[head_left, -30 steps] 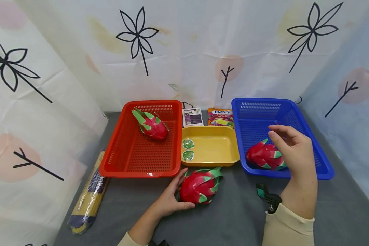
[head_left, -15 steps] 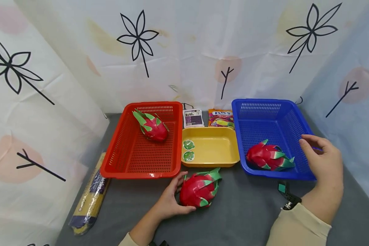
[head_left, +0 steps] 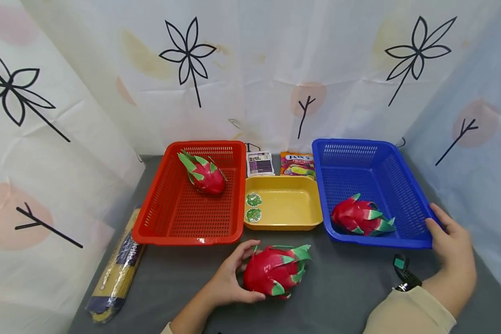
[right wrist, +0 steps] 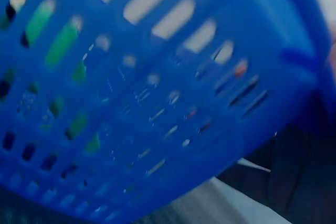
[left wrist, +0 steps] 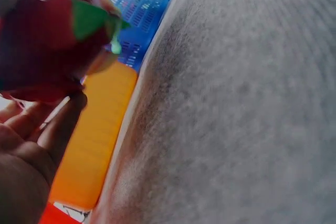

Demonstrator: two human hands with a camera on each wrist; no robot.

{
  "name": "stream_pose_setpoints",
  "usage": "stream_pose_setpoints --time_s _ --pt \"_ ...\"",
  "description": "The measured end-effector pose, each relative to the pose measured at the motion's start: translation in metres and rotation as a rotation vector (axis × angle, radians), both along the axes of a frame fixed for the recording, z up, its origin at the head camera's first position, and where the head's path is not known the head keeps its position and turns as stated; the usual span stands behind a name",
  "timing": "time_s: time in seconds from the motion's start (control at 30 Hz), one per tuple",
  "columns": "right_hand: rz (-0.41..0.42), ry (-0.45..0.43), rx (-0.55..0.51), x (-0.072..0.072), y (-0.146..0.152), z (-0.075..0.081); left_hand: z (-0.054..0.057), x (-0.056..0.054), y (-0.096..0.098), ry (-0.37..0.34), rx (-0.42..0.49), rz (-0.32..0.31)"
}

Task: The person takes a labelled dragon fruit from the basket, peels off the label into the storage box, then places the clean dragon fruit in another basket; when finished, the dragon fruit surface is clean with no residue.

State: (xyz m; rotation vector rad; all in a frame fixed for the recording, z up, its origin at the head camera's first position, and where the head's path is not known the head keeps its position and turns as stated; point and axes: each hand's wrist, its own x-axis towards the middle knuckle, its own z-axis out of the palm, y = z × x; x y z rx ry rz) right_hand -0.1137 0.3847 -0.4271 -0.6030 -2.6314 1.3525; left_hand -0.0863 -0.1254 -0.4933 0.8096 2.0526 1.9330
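Note:
My left hand [head_left: 235,278] grips a pink dragon fruit [head_left: 271,271] with green-tipped scales, just in front of the yellow tray. In the left wrist view the fingers lie along the side of this dragon fruit [left wrist: 47,40]. At the right, my right hand [head_left: 455,255] holds the near right corner of the blue basket [head_left: 371,171], thumb and fingers at its rim. Inside that basket, near its front wall, lies a second dragon fruit [head_left: 361,217]. The slotted wall of the blue basket [right wrist: 173,93] fills most of the right wrist view.
A red basket [head_left: 188,239] with another dragon fruit [head_left: 206,176] stands at the left. Between the baskets is a yellow tray [head_left: 292,202], with a candy packet [head_left: 297,164] and a white packet [head_left: 260,163] behind it. A long pasta pack [head_left: 117,266] lies at far left.
My right hand has moved from above the blue basket out to its right rim and taken hold there. The dragon fruit in my left hand has shifted slightly toward me.

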Motion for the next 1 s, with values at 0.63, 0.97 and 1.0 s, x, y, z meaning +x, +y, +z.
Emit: stream_pose_setpoints --time_s 0.63,0.97,1.0 --pt "-0.075 0.062 -0.193 -0.002 0.003 -0.006 0.097 -0.047 0.049 -0.035 0.302 -0.093" --pt "-0.112 0.035 -0.139 -0.004 -0.004 -0.004 0.138 -0.085 0.097 -0.024 0.317 -0.02" --pt "-0.115 0.037 -0.145 -0.004 -0.005 -0.004 0.141 -0.089 0.102 -0.028 0.314 -0.02"
